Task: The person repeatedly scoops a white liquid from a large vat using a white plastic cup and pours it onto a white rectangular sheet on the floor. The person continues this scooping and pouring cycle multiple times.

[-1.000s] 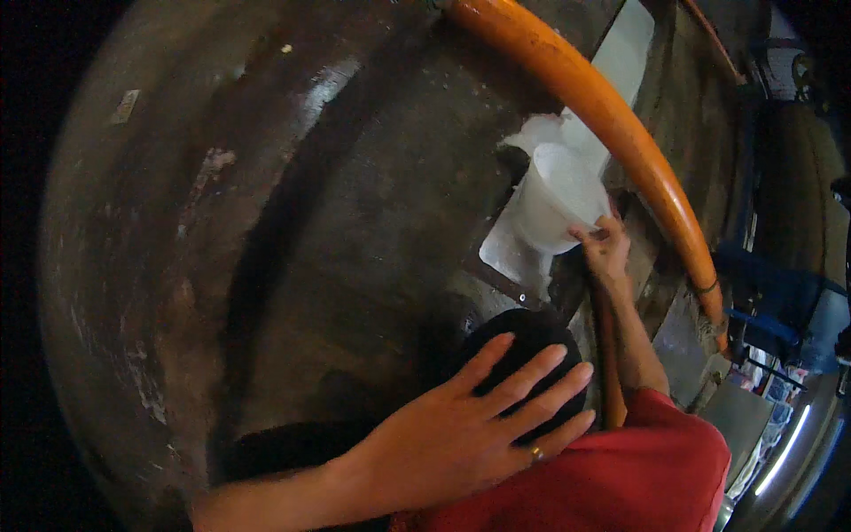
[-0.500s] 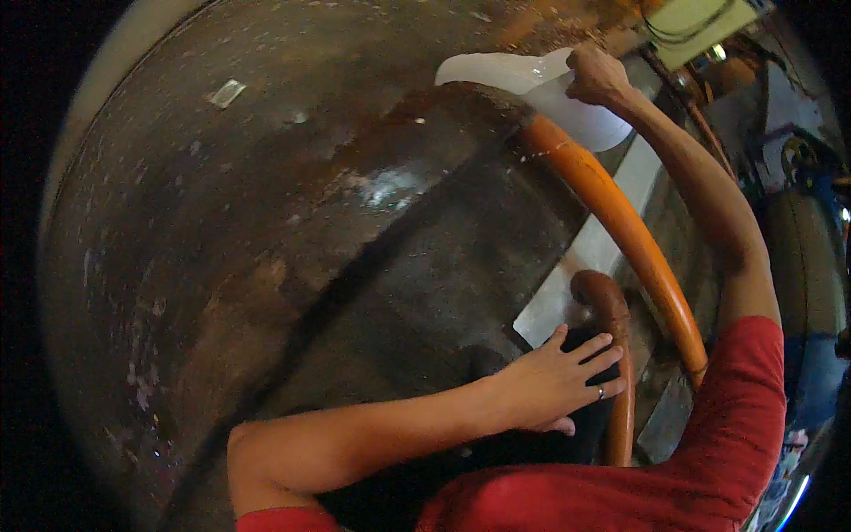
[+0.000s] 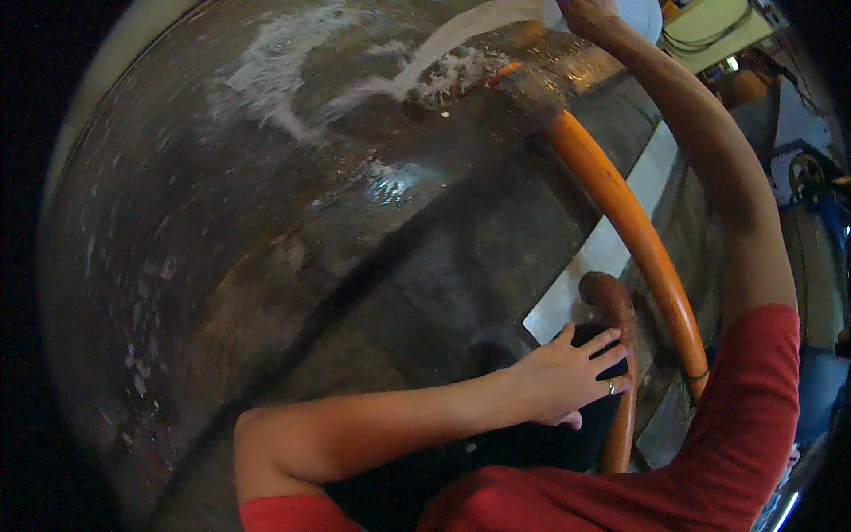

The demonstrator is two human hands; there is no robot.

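My right hand, at the top of the view on an outstretched arm, is closed on a white container. The picture's upper edge cuts the container off, so its full shape is hidden. A stream of cloudy liquid runs left from it and splashes over the wet dark surface. My left hand lies with spread fingers on dark cloth, likely my knee, holding nothing. Its fingertips touch or nearly touch a reddish-brown bent pipe. Between my two arms runs a thick orange pipe.
A pale flat strip passes behind the orange pipe. At the upper right, a yellowish-green panel carries a dark cable. A yellow wheel-like part stands among clutter at the right edge. A curved pale rim bounds the dark surface at upper left.
My right hand has moved up and slightly right with the white container. The liquid has spread leftward in splashes across the upper part of the surface. My left hand stays spread in place.
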